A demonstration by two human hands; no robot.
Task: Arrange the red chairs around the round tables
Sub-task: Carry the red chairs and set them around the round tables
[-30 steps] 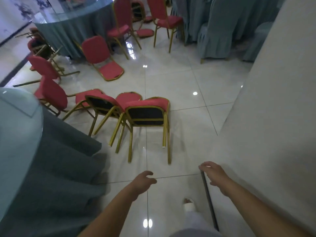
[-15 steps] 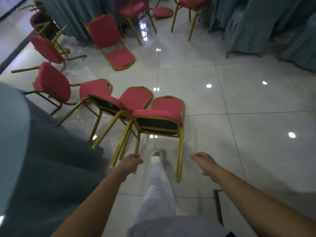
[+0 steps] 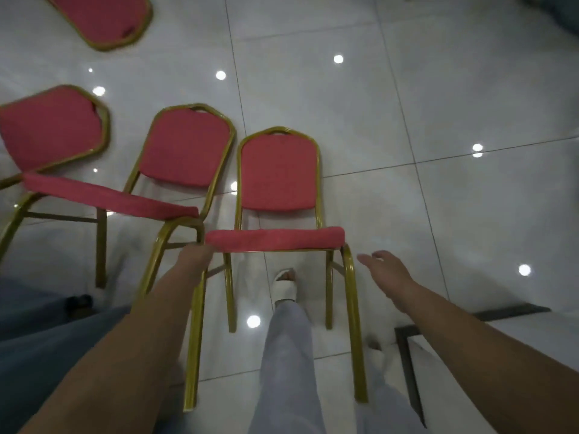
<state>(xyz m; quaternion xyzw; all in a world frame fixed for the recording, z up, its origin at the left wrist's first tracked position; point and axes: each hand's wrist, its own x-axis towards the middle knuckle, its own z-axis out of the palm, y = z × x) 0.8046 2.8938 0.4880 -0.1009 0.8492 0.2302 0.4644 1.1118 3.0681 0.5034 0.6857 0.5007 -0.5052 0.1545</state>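
The nearest red chair (image 3: 277, 170) with a gold frame lies on its back on the tiled floor, its legs pointing toward me. My left hand (image 3: 196, 257) reaches the left corner of its seat edge; its fingertips are hidden there, so a grip cannot be made out. My right hand (image 3: 387, 272) hovers with straight fingers just right of the chair's right front leg, holding nothing. A second tipped chair (image 3: 186, 151) lies close on the left, its leg overlapping the first chair's. A third chair (image 3: 53, 126) and a fourth chair (image 3: 103, 17) lie farther left.
A grey-blue tablecloth (image 3: 34, 346) hangs at the lower left. A pale pillar with a dark base strip (image 3: 407, 358) stands at the lower right. My foot in a white sandal (image 3: 285, 288) stands between the nearest chair's legs. Glossy open floor (image 3: 438, 120) stretches to the right.
I have stepped up to the nearest chair and look steeply down. My left hand moved forward to the seat's left corner; my right hand moved out beside its right leg.
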